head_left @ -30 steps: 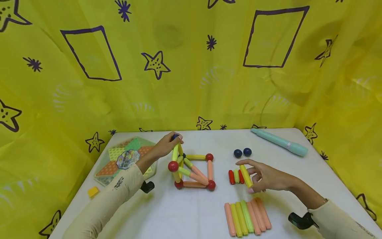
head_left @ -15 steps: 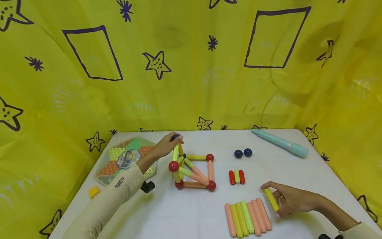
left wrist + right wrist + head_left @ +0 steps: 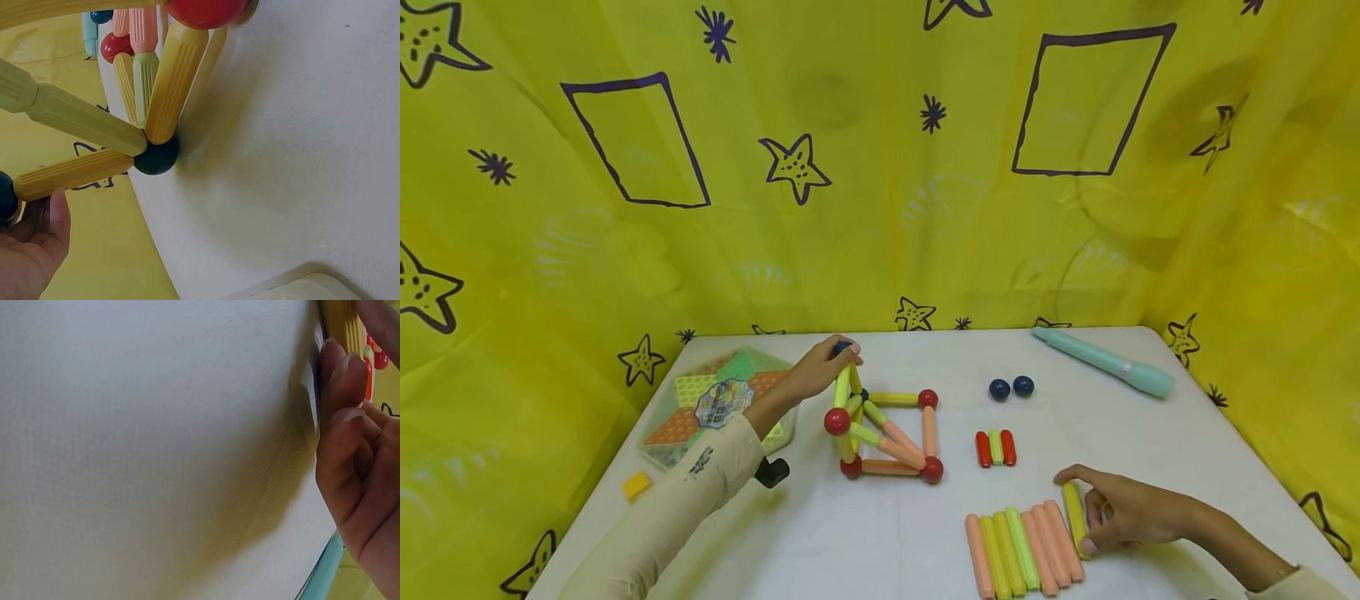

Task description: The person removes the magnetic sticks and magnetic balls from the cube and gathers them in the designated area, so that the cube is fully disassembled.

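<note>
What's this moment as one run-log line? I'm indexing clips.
left hand: grips blue ball atop rod frame | right hand: pinches yellow rod beside rod row | table

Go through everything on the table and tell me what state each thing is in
Left hand: pinching the top blue ball.
Rod frame: assembled, standing.
Right hand: holding the yellow rod against the row of rods.
Teal pen: lying flat.

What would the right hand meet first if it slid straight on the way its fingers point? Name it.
The right hand holds a yellow stick and points left; probably first the row of sticks lying right beside it.
</note>
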The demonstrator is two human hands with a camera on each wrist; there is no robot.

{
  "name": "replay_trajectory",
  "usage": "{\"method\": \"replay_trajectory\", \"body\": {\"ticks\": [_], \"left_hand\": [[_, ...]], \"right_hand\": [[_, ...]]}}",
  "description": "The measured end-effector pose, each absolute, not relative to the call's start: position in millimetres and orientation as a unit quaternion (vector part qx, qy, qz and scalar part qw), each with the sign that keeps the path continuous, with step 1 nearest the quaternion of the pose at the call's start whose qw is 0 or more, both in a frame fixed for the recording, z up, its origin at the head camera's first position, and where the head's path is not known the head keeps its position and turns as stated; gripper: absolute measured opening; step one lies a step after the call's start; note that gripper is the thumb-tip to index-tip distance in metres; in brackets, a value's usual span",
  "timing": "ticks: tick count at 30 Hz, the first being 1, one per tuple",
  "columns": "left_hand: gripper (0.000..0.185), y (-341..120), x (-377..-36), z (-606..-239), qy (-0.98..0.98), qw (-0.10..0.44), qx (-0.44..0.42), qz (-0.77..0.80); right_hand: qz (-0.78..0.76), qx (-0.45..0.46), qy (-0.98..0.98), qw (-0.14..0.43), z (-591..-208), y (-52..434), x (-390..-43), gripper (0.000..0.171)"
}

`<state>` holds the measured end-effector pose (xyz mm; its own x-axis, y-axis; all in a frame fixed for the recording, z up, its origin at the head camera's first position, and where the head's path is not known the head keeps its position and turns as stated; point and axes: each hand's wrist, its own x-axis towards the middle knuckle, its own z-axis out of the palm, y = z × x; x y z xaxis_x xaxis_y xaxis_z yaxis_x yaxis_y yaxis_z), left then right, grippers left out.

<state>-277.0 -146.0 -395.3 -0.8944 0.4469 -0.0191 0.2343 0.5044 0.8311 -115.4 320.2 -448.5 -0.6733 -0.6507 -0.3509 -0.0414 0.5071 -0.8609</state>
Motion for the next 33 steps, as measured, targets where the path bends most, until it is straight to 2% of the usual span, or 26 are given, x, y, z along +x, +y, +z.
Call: {"method": "replay_trajectory", "body": {"ticks": [6, 11, 16, 23, 28, 33], "left_hand": [[0.048, -145.9, -279.2, -396.4, 0.862, 0.111, 0.2, 0.452], [0.046, -146.3, -278.1, -395.0, 0.86, 0.111, 0.197, 0.457], [0.046, -146.3, -277.4, -394.7, 0.859, 0.112, 0.2, 0.457], [0.048, -145.7, -276.9, -394.1, 0.858, 0.117, 0.199, 0.459], [0.051, -145.4, -276.7, -393.3, 0.86, 0.114, 0.202, 0.455], [0.052, -144.3, -277.3, -394.3, 0.864, 0.109, 0.203, 0.448]], "right_hand": [[-0.438, -0.229, 0.794, 0.353, -445.0, 321.9, -116.0, 0.07], [-0.424, -0.25, 0.801, 0.341, -443.0, 321.4, -115.8, 0.07], [-0.411, -0.232, 0.82, 0.324, -444.7, 317.4, -114.6, 0.06], [-0.415, -0.239, 0.815, 0.326, -432.0, 314.2, -124.6, 0.054], [-0.392, -0.272, 0.839, 0.263, -409.5, 291.7, -144.2, 0.044], [-0.386, -0.294, 0.853, 0.192, -397.0, 240.3, -164.2, 0.033]]}}
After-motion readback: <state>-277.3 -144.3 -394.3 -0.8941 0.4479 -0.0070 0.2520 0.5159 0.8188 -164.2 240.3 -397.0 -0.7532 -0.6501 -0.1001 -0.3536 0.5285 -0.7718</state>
